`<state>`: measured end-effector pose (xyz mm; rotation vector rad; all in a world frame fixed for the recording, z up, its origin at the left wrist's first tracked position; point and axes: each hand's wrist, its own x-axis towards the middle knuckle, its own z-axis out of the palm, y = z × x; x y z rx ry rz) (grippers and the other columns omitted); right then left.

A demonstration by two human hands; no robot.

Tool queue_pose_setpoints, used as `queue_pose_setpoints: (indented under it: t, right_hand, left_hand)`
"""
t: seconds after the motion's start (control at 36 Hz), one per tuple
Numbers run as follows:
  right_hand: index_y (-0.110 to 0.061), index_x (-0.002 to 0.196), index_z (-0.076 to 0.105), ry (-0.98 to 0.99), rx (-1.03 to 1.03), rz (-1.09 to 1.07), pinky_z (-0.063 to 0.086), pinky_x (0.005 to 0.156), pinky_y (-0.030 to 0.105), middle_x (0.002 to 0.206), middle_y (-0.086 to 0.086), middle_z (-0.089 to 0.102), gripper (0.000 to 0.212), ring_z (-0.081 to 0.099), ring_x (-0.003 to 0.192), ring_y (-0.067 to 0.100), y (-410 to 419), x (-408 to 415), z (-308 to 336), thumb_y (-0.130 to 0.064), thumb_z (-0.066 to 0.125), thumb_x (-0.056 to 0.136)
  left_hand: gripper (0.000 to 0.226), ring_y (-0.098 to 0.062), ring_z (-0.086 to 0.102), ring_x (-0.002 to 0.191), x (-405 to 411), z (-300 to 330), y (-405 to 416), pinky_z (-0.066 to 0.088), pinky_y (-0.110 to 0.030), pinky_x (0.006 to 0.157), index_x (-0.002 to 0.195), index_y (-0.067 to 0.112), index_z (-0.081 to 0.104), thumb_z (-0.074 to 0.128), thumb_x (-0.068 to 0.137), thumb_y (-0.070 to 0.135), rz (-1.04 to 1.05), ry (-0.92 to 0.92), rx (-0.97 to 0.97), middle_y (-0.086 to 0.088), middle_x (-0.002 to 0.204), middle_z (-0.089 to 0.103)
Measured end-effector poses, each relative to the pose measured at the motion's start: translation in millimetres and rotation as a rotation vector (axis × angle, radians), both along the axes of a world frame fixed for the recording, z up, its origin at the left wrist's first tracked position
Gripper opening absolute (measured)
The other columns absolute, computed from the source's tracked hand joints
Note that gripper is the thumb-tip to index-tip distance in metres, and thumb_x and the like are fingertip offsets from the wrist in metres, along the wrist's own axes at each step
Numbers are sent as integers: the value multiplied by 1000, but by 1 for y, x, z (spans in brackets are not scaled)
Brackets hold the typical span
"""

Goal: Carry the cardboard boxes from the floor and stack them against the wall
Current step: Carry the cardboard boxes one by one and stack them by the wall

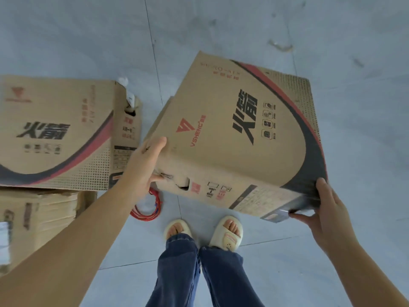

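Cardboard box (234,138) held tilted above the grey floor (354,52), apparently lifted clear. Left hand (143,165) grips its near-left corner; right hand (321,207) pinches the near-right corner. Second box (55,134) lies left, atop a stack.

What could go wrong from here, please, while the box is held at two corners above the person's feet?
1. The held box is tilted and gripped only at its near corners, by the left hand and right hand; it might slip and land on the slippered feet.
2. The red cable coil lies on the floor beside the feet, so a step left could snag it.
3. The torn handle hole looks weak.
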<state>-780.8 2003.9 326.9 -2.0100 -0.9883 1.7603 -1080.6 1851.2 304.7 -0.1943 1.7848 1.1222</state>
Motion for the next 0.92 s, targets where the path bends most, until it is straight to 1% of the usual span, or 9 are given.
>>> queue_pose_setpoints:
  t: [0.11,0.25,0.33,0.42,0.53,0.64,0.72,0.86,0.92]
  right_hand:
    - [-20,110,58,-5,12,9,59,70,42,98,-5,65,21,60,96,13,-2,-9,81,-32,44,100]
    - [-24,114,57,43,92,102,58,74,45,91,-8,67,21,62,92,12,-7,-29,194,-31,41,101]
    - [-27,112,57,87,122,185,54,77,45,85,-13,69,20,63,90,11,-11,-40,253,-32,41,101]
    - [-24,115,57,118,143,300,55,74,43,83,-11,69,23,67,85,10,-20,-54,297,-33,41,101]
    - [-22,125,55,178,150,471,54,68,40,93,-9,67,29,69,71,2,-43,-74,341,-32,41,101]
    - [-22,128,54,257,122,714,54,68,39,96,-9,67,32,65,84,7,-75,-89,375,-34,41,101]
    - [-21,128,54,296,122,883,54,65,36,99,-9,67,34,66,82,6,-105,-92,397,-36,43,100]
    - [-21,129,53,359,142,1165,53,66,36,105,-6,66,34,63,90,8,-163,-91,424,-36,43,100]
    - [-24,131,52,390,138,1277,55,72,41,110,-6,64,36,61,92,7,-192,-86,431,-37,44,99]
  left_hand:
    - [29,-13,63,105,-2,82,-4,58,-45,76,123,38,58,55,94,38,40,73,-4,9,119,65]
    - [18,-10,63,96,-1,199,-26,54,-47,87,112,37,57,54,95,34,146,128,56,10,110,66]
    - [24,-10,60,99,5,264,-55,55,-47,81,120,32,55,51,97,34,211,172,83,13,107,64]
    - [41,-16,54,111,13,314,-94,55,-45,77,135,26,49,53,95,37,321,222,58,7,123,58]
    - [48,-24,55,115,37,361,-161,54,-50,87,137,25,48,56,92,41,475,236,50,-1,126,59]
    - [49,-27,56,114,87,401,-232,54,-52,88,134,20,52,60,89,39,728,298,4,-4,133,55]
    - [77,-26,55,116,141,427,-279,56,-53,82,135,22,50,68,68,56,866,339,-15,1,136,50]
    - [49,-26,55,117,244,453,-342,55,-54,84,131,29,54,54,87,51,1068,471,12,7,128,58]
    - [48,-27,54,120,287,458,-365,54,-55,84,131,30,54,54,88,51,1188,493,-9,7,130,57]
